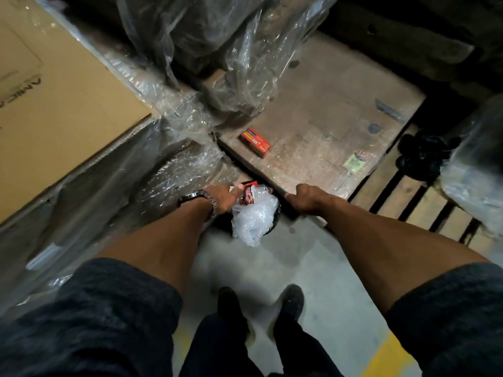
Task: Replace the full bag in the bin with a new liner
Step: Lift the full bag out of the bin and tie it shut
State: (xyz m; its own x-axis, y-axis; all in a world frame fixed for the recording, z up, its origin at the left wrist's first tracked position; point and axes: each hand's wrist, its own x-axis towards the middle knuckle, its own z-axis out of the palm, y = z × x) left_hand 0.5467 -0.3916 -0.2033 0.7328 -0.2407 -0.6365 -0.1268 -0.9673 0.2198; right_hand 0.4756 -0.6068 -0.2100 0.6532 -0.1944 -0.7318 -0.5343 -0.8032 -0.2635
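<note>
Down on the pale concrete floor [321,273], a small black round bin [275,217] stands between a film-wrapped cardboard stack [68,110] and the edge of a worn brown board [321,104] laid on a wooden slatted pallet [424,202]. Crumpled clear plastic waste [254,219] fills the bin and spills over its near rim, with a red printed wrapper [248,195] lying at the top of the heap. The bag itself is mostly hidden under this waste, so its edge cannot be made out clearly.

The left hand [221,198], with a metal-band wristwatch [198,200] on the wrist, reaches to the far-left rim, its fingers curled against the wrapper and plastic; whether they actually pinch the bag is not clear. The right hand [306,198] is closed into a fist at the right rim, apparently gripping something dark at the bin's edge, though what it clasps is too dim to tell.

On the board, well apart from the bin, lie a small red carton [256,142] and a pale green scrap of packaging [355,160]. A crumpled black plastic bag [423,156] rests on the pallet slats to the right. Both dark shoes [261,306] stand just short of the bin.
</note>
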